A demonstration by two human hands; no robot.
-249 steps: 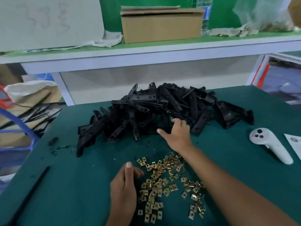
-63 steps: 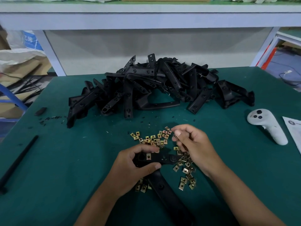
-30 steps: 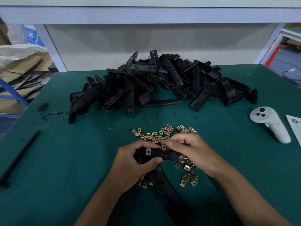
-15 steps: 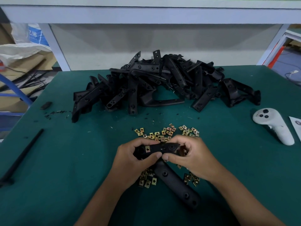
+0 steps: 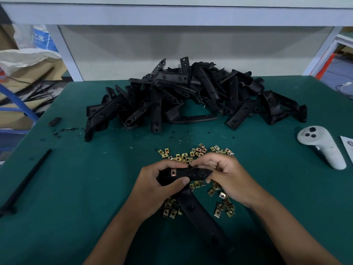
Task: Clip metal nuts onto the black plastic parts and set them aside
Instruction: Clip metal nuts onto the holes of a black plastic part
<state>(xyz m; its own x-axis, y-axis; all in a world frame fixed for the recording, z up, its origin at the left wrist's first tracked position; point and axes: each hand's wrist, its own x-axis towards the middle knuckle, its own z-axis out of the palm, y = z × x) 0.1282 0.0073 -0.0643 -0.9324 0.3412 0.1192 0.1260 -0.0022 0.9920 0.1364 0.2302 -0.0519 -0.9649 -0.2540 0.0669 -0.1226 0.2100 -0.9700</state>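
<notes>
I hold one bent black plastic part (image 5: 193, 205) over the green table. My left hand (image 5: 162, 186) grips its upper arm near the bend, and one brass nut (image 5: 173, 172) sits clipped on that arm. My right hand (image 5: 227, 176) holds the part's pointed end, thumb and forefinger pinching at its top edge; whether a nut is between them is hidden. Loose metal nuts (image 5: 196, 152) lie scattered under and beyond both hands. A big pile of black plastic parts (image 5: 183, 98) lies farther back.
A white handheld controller (image 5: 322, 146) lies at the right, with a paper corner (image 5: 348, 148) beside it. A long black rod (image 5: 26, 180) lies at the left edge. Black crumbs and a small black piece (image 5: 54, 121) sit at the far left. A white shelf frame stands behind.
My right hand brought a nut from the loose heap to the part's end and now pinches at its top edge. The part has turned slightly in my hands.
</notes>
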